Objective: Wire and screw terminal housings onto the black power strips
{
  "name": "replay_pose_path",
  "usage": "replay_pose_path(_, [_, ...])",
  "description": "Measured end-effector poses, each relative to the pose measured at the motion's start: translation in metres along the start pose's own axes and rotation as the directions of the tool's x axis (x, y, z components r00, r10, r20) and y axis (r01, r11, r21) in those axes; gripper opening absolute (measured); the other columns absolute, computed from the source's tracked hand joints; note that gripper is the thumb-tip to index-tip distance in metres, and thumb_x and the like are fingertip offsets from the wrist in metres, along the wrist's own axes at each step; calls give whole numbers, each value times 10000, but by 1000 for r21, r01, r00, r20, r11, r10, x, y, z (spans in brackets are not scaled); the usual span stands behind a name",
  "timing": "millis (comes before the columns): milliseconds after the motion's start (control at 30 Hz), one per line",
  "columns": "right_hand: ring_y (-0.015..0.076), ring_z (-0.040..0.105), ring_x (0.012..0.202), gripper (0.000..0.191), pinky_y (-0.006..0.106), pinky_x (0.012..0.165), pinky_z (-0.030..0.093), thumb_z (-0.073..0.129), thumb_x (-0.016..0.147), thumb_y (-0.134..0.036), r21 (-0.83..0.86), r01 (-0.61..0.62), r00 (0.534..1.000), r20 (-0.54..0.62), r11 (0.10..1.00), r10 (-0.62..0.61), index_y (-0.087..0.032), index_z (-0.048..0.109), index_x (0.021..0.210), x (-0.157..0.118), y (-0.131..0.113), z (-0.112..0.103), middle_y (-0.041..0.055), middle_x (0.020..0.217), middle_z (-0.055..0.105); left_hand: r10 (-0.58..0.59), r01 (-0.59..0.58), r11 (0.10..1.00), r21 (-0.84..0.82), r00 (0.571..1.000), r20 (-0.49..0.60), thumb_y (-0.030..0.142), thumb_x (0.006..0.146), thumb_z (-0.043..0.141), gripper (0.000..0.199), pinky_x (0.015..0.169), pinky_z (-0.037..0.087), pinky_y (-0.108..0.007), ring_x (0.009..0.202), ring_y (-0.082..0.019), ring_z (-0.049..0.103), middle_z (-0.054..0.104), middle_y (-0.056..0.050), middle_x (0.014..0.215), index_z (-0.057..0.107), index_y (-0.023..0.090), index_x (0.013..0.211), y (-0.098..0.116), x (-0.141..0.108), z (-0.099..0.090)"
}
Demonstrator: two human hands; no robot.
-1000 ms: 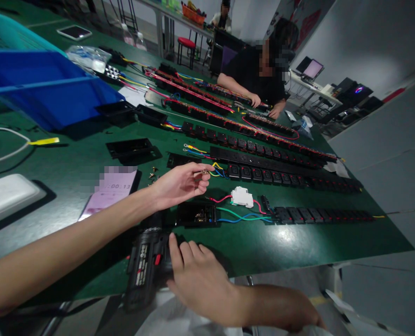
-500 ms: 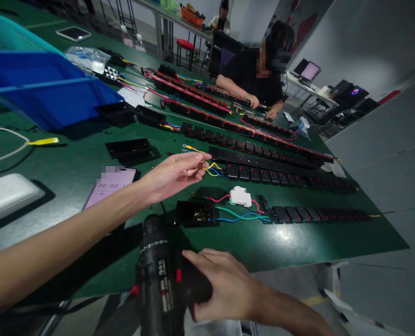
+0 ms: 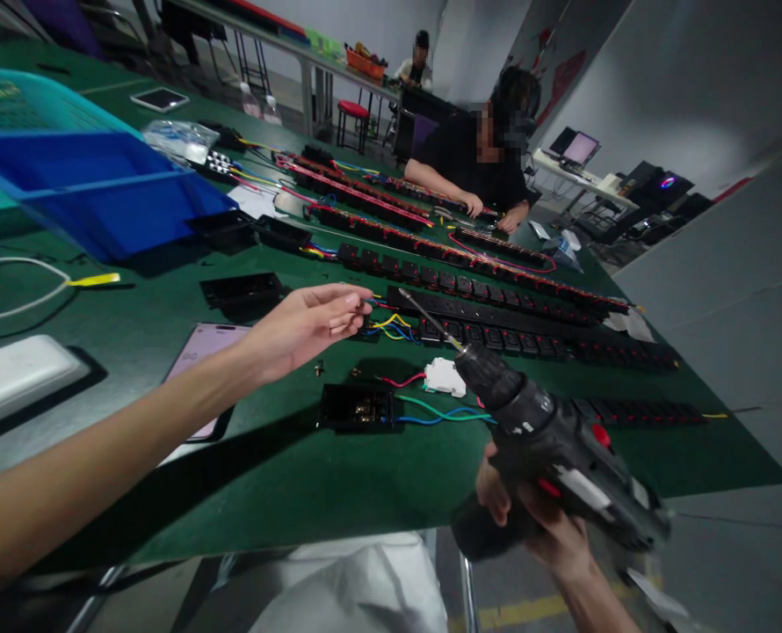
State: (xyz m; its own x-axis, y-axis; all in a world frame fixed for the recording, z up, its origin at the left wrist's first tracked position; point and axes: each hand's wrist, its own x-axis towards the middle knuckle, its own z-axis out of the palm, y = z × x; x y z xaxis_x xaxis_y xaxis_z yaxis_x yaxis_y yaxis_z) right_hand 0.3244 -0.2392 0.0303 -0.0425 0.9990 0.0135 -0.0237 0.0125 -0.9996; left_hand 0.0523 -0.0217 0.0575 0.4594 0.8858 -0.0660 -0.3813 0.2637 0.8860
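My left hand (image 3: 305,327) reaches over the green table, its fingertips pinched on something tiny, likely the brass screw seen earlier. My right hand (image 3: 536,501) grips a black cordless drill (image 3: 549,435) at the table's near edge. The drill's long bit (image 3: 430,318) points up and left, its tip a little apart from my left fingertips. Below them lie an open black socket housing (image 3: 357,407) with red, green and blue wires, and a white breaker module (image 3: 444,377). Black power strips (image 3: 496,338) with red-marked sockets run across the table.
A co-worker across the table (image 3: 470,163) has both hands on a strip. A blue crate (image 3: 101,189) and a phone with a pink screen (image 3: 203,352) lie at left. Black housings, loose screws and more strips cover the green table mat (image 3: 265,492).
My right hand has lifted the drill from the lower middle to the right, swinging the bit up and left across the table. My left hand has shifted slightly left.
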Motion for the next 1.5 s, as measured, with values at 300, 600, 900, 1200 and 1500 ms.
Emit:
replay_pose_path(300, [135,462,469,456,329,531,409,583,823,-542,161,50,998,18,986,-54,-178,607,1096,78,-14,-7,28,742,627,56,-38,996,85,974,-218,232,664,861,266,837,534,-208,874,-115,673,748,-74,1026,775,190,913,-23,-18,6])
replay_pose_path(600, [105,383,355,496,291,448,337,535,794,-579,332,-147,975,207,932,79,-178,587,1081,108,4,-19,-18,628,571,63,-9,981,195,960,-273,263,627,877,313,840,533,-246,980,-178,674,735,-89,1092,780,203,919,-41,-21,-1])
replay_pose_path(900, [117,409,403,453,280,474,357,468,834,-497,475,-295,936,317,829,151,-136,594,1076,114,21,-14,-18,600,512,136,-64,973,220,935,-328,201,640,854,184,806,537,-210,885,-132,664,725,0,939,748,236,786,-45,-28,-18])
replay_pose_path(1200, [131,487,463,439,282,509,381,503,862,-456,480,-315,927,341,819,157,-114,588,1124,120,36,-14,9,650,566,322,-181,919,350,857,-402,209,669,842,250,873,541,-245,903,-139,686,739,8,921,671,202,850,-44,-19,-25])
replay_pose_path(1500, [143,531,485,460,287,513,390,515,868,-429,505,-267,929,362,821,79,-89,586,1169,118,40,-12,31,666,595,356,-213,906,365,850,-388,200,712,819,217,849,558,-268,869,-141,702,756,-27,952,675,171,872,-49,-17,-28])
